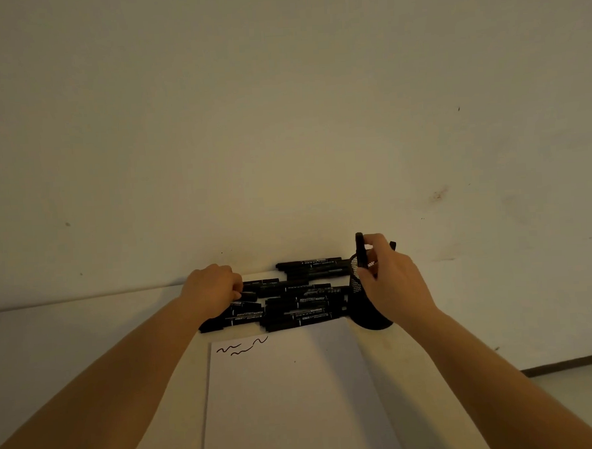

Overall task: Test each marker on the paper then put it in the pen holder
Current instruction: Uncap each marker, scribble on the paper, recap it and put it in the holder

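left hand (213,287) curled, right hand (390,277) pinching

A pale table (87,324) is standing against a plain wall (281,105), which is showing a reddish smudge (439,194) at right.

Black metal mesh on the pen holder (364,310), glossy plastic markers (291,300), matt white paper (290,396), smooth pale worktop (87,331).

Plain pale wall (281,105) fills upper view, dim yellowish light. Small reddish smudge (439,193) on wall, right of centre; few dark specks around it. White table (70,325) abuts wall below. Dark baseboard (569,364) below smudge, lower right.
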Motion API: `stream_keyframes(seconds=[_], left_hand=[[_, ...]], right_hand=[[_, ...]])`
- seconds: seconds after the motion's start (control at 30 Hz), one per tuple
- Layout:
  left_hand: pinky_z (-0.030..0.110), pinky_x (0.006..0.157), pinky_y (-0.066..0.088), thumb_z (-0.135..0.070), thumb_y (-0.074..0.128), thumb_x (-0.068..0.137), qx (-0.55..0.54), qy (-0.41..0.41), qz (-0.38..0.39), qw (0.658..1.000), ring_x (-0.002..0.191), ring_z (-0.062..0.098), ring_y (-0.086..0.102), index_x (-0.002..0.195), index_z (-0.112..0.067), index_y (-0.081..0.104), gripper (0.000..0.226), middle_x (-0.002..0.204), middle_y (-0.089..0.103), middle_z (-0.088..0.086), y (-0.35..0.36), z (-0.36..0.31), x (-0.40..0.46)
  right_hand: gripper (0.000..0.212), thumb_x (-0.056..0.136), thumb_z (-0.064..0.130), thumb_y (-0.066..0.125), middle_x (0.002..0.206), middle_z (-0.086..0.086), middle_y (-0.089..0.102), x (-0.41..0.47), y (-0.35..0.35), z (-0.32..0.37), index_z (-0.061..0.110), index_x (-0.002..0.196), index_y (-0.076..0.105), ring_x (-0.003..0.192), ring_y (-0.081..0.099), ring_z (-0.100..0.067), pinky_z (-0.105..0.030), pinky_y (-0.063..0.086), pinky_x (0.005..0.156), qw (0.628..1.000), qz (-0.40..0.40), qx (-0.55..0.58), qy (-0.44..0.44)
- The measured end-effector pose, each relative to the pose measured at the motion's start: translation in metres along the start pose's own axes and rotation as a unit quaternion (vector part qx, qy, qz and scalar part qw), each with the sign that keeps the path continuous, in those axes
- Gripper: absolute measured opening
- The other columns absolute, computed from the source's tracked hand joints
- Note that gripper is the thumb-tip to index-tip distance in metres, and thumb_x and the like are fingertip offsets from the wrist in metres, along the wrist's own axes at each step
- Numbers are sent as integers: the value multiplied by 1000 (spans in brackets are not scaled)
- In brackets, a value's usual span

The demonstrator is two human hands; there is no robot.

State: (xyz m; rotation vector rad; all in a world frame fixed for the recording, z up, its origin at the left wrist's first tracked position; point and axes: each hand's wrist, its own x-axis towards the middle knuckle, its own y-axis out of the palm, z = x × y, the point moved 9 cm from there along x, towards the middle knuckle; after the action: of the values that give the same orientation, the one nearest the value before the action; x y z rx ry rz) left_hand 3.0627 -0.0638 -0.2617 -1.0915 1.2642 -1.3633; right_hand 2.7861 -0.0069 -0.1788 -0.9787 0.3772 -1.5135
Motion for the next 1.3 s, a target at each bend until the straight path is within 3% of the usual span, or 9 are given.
stream_keyframes(seconds=[0.3,0.43,0.63,0.77,0.87,0.93,1.03,1.13,1.3], left_hand=[[31,79,38,-34,50,91,19,4,0,1000,104,19,51,115,-23,56,27,113,57,0,6,3,1],[30,75,36,-34,45,93,32,18,-43,998,101,18,52,113,-22,54,25,112,57,-1,-1,-3,-2],[25,57,32,-33,43,94,-158,4,-150,976,75,11,48,106,-20,53,20,94,55,-7,-44,-16,-22],[23,62,37,-28,43,95,-272,34,-182,944,81,12,53,107,-19,50,17,94,52,-9,-67,-41,-44],[23,69,43,-23,42,95,-373,54,-178,909,84,8,56,104,-22,47,11,93,58,-6,-73,-61,-64],[16,70,44,-21,41,95,-450,65,-159,876,81,-1,58,98,-29,45,10,87,59,-7,-71,-73,-77],[9,68,45,-19,42,95,-505,78,-127,850,76,-6,56,96,-35,46,16,85,58,-11,-59,-89,-99],[8,66,44,-19,43,94,-528,80,-107,839,73,-5,56,95,-37,48,19,89,60,-14,-44,-97,-116],[8,65,43,-28,50,90,-517,30,-108,848,72,-4,57,89,-41,50,14,81,60,-15,-24,-80,-135]], right_hand=[[16,94,20,42,76,-3,58,-2,14,-1,12,108,46,65,53,-22,-33,42,53,995,41,-89,1],[24,93,19,44,90,-5,62,-4,14,0,14,116,45,74,55,-21,-32,45,59,997,37,-70,11],[44,88,20,53,122,-5,54,-6,6,12,15,130,39,109,51,-23,-33,45,82,994,-24,-107,-24],[43,78,12,64,113,-11,58,-23,-7,52,6,120,52,104,52,-29,-37,45,85,970,-147,-148,-127],[26,84,18,60,96,-1,60,-36,8,70,14,109,55,89,54,-17,-25,43,75,983,-112,-37,-141],[20,89,29,54,83,9,58,-40,36,63,27,108,50,76,54,-3,-17,43,65,990,-6,134,-43],[13,90,32,52,78,6,61,-50,69,56,31,103,50,71,58,-2,-13,45,61,947,54,309,64],[8,92,23,52,74,10,66,-62,78,62,26,91,59,70,62,0,-12,47,59,928,54,364,54],[14,92,26,51,65,9,60,-75,90,58,27,80,60,61,55,5,-9,42,56,937,58,338,68]])
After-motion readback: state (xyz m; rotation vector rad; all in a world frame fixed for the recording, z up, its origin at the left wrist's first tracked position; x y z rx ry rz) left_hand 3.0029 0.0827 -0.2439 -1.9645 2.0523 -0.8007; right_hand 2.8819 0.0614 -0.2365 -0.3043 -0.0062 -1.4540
